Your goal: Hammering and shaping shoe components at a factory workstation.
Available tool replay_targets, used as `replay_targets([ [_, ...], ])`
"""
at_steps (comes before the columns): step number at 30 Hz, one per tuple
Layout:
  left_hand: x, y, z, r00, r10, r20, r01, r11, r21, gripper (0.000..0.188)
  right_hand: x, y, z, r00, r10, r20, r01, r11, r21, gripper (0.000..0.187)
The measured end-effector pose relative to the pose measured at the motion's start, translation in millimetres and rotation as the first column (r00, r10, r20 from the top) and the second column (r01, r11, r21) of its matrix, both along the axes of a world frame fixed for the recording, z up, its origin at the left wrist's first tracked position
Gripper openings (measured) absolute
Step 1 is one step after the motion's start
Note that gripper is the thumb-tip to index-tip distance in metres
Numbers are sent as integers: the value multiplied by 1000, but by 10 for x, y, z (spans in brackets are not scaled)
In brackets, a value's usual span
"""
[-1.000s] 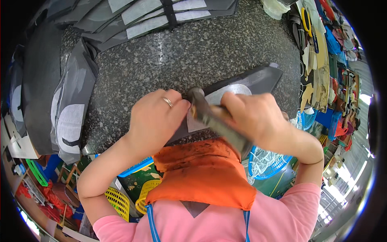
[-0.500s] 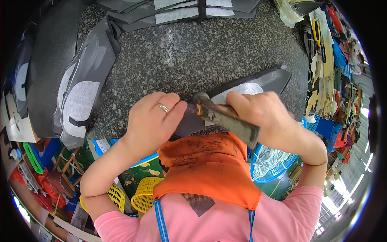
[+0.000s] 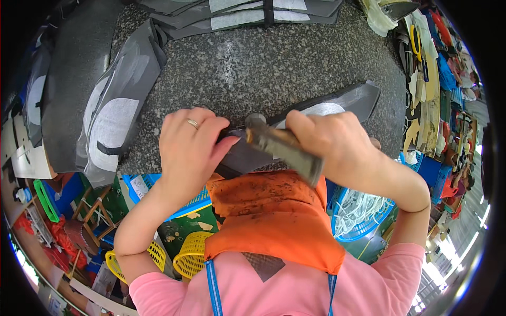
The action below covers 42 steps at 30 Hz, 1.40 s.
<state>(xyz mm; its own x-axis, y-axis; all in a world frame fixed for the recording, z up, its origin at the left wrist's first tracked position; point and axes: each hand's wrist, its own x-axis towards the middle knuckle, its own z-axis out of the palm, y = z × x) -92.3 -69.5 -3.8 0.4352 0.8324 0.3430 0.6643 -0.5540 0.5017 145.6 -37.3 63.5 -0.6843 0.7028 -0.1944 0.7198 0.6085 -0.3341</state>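
A hammer [image 3: 287, 152] is in my right hand [image 3: 332, 139], gripped round its handle. Its small round face [image 3: 256, 120] is over the near edge of the stone slab, at a dark grey sheet piece [image 3: 356, 104] with a white patch [image 3: 324, 109]. The hammer head is slightly blurred and I cannot tell whether it touches the piece. My left hand [image 3: 192, 142], with a ring on one finger, pinches the left end of this piece between thumb and fingers. My right hand covers part of the white patch.
A speckled stone slab [image 3: 295, 63] forms the work surface. Similar grey pieces lie stacked at the left [image 3: 118, 113] and along the far edge [image 3: 237, 18]. Yellow-handled scissors [image 3: 415, 42] lie at right. Blue baskets [image 3: 363, 210] and yellow baskets [image 3: 190, 253] stand below.
My left hand has shifted left and a little away, its thumb and fingers now wider apart. The hammer has moved slightly left with my right hand. The whole view has shifted a little.
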Motion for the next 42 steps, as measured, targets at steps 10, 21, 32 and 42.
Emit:
replay_targets([
  [10,9,-261,-99,998,60,-26,-55,987,152,24,-13,26,-59,997,0,-81,-10,992,-126,23],
  [21,400,-85,520,977,102,-185,-113,992,-49,51,360,187,3,857,-250,-451,242,967,-77,11],
  [32,532,1374,1150,842,532,85,-434,577,692,61,979,-35,-312,-15,-584,-812,824,453,-341,17],
  [42,-642,650,437,614,608,-504,-536,789,299,66,911,175,-410,289,-482,-827,695,699,-164,14],
])
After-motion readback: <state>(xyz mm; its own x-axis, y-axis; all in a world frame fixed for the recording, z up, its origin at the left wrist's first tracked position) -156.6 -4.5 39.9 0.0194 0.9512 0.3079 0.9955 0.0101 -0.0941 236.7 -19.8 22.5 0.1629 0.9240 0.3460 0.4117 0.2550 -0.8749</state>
